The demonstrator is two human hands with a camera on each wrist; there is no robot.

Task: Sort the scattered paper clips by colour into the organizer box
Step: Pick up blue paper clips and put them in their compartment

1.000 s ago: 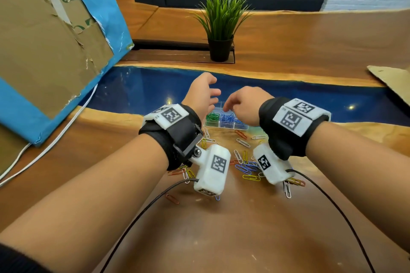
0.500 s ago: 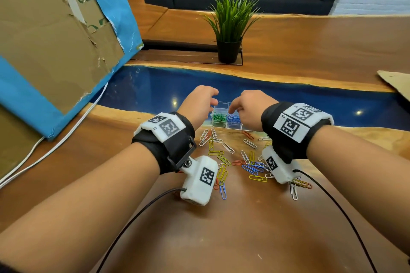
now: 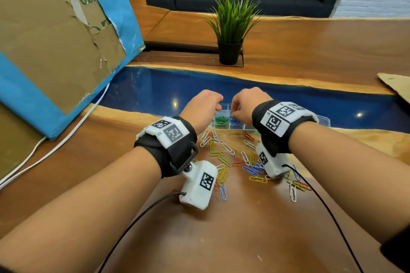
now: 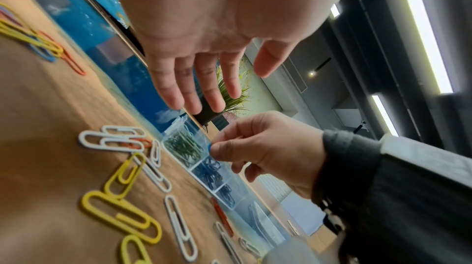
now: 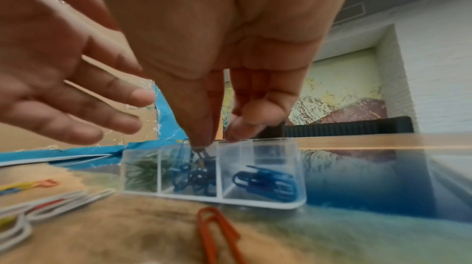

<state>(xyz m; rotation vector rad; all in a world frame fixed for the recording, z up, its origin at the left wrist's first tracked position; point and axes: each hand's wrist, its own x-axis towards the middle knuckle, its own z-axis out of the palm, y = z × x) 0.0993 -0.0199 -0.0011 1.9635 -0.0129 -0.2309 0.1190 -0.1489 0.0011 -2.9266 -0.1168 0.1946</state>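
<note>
The clear organizer box (image 3: pixel 238 127) lies at the edge of the blue strip, with green clips (image 3: pixel 221 118) in its left compartment and blue clips (image 5: pixel 191 175) in the two beside it. My right hand (image 3: pixel 233 114) pinches a blue paper clip (image 4: pixel 210 146) between thumb and finger just above the middle compartment, seen close in the right wrist view (image 5: pixel 214 141). My left hand (image 3: pixel 205 106) hovers open to the left of it, fingers (image 4: pixel 194 90) straight, over the green compartment (image 4: pixel 182 145) and holding nothing. Scattered paper clips (image 3: pixel 224 160) in white, yellow, orange and blue lie on the wood in front of the box.
A potted plant (image 3: pixel 230 29) stands behind the blue strip. A large cardboard sheet with blue edging (image 3: pixel 55 46) leans at the left, white cables (image 3: pixel 55 146) below it. Another cardboard piece (image 3: pixel 397 86) lies at far right. An orange clip (image 5: pixel 217 234) lies just in front of the box.
Both hands have come down and forward onto the box. My right hand has lowered its blue clip to the rim of the blue compartment; the left hand stays open beside it.
</note>
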